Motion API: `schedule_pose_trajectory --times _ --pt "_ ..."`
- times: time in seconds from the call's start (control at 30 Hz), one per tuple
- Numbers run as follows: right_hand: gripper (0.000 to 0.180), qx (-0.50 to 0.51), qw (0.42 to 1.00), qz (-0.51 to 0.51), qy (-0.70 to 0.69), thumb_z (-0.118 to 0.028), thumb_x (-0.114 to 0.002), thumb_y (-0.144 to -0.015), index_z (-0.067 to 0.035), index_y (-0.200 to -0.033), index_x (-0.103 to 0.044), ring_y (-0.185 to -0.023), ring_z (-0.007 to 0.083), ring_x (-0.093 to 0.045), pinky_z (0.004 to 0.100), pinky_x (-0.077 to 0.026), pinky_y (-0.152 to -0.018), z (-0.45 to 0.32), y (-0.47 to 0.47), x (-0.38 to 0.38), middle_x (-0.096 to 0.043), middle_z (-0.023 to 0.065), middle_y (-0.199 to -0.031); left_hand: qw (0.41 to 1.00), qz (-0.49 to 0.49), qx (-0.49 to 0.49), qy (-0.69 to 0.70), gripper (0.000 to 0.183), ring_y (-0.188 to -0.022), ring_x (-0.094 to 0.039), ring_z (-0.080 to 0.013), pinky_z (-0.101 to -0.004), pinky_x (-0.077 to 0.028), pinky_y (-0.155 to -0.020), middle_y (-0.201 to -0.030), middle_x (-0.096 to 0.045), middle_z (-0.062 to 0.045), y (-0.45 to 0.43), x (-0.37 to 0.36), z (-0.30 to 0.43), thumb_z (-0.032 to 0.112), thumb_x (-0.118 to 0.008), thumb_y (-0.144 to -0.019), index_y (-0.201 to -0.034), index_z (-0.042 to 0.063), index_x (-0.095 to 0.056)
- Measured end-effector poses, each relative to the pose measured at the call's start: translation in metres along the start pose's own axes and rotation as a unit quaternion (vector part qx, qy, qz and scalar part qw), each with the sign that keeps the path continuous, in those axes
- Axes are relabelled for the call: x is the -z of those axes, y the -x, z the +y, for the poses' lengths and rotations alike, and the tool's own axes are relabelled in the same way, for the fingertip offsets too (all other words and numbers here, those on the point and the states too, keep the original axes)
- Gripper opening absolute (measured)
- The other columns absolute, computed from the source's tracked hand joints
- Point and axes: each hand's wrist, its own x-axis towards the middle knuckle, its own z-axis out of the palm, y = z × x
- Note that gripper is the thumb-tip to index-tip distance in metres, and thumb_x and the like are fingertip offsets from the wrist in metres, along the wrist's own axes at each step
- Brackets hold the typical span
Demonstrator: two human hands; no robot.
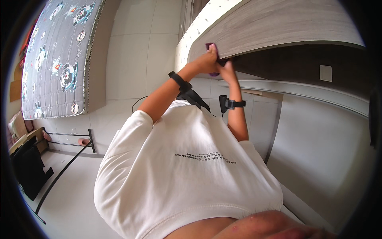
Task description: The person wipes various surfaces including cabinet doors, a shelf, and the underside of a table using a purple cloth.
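Observation:
My left hand is closed on a dark purple cloth, which shows past the fingers on both sides. The right hand is close up against the left, beside the cloth. It is slightly blurred, and whether its fingers grip the cloth is hidden. Both hands are at the near corner of a grey wood-grain board, whose rounded end bears a pale printed strip. Each forearm wears a black strap, one on the left wrist and one with a small device on the right.
A grey quilted mattress with panda prints lies on the left. Below the board runs a dark recessed panel with a white wall plate. A black metal rack and a pink slipper stand at lower left. Pale tiles cover the floor.

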Motion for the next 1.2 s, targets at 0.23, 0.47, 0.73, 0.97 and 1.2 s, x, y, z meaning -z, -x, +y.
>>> schedule_pose_trajectory --times 0.23,0.47,0.73,0.97,1.2 --pt "0.061 -0.049 0.991 -0.02 0.121 -0.032 -0.069 -0.085 0.01 -0.125 -0.048 -0.11 0.0374 -0.06 0.038 -0.046 -0.093 0.025 0.01 -0.008 -0.061 0.0287 -0.116 0.984 0.159 -0.074 -0.019 0.088 -0.124 -0.046 -0.0436 -0.0421 -0.041 -0.103 -0.142 -0.037 -0.031 -0.003 -0.053 -0.077 0.02 -0.068 -0.074 -0.144 -0.011 -0.023" --pt "0.091 0.247 0.932 0.24 0.11 -0.018 -0.062 -0.09 -0.001 -0.152 0.003 -0.13 0.0313 -0.04 0.0388 -0.044 -0.098 -0.133 0.043 0.025 -0.022 0.0251 -0.149 0.846 0.305 -0.436 0.027 0.087 -0.136 -0.038 -0.0378 -0.0444 -0.035 -0.11 -0.146 -0.04 -0.02 -0.024 0.05 0.087 0.025 -0.082 -0.071 -0.144 0.004 -0.039" --pt "0.058 0.467 0.796 0.381 0.05 -0.009 -0.052 -0.091 0.003 -0.14 -0.025 -0.11 0.0339 -0.054 0.0405 -0.049 -0.088 -0.205 0.028 0.078 -0.046 0.0245 -0.127 0.783 0.26 -0.555 0.105 0.068 -0.145 -0.016 -0.0395 -0.0443 -0.016 -0.117 -0.155 -0.019 -0.025 -0.053 0.123 0.209 0.033 -0.047 -0.094 -0.148 -0.003 -0.026" --pt "0.062 0.428 0.782 0.351 0.289 -0.022 -0.068 -0.082 0.006 -0.128 -0.039 -0.116 0.0319 -0.043 0.0414 -0.032 -0.102 -0.175 0.027 0.033 -0.033 0.0195 -0.125 0.819 0.237 -0.486 0.192 0.068 -0.146 -0.01 -0.0398 -0.0449 -0.011 -0.118 -0.157 -0.011 -0.026 -0.058 0.094 0.157 0.033 -0.048 -0.095 -0.149 -0.002 -0.023" --pt "0.069 0.374 0.847 0.326 0.192 -0.026 -0.075 -0.081 0.001 -0.133 -0.039 -0.12 0.0379 -0.037 0.0471 -0.032 -0.102 -0.131 0.023 0.011 -0.034 0.0232 -0.13 0.88 0.168 -0.413 0.164 0.068 -0.144 -0.016 -0.0405 -0.0443 -0.015 -0.117 -0.154 -0.018 -0.026 -0.049 0.076 0.075 0.034 -0.048 -0.096 -0.148 -0.003 -0.025"
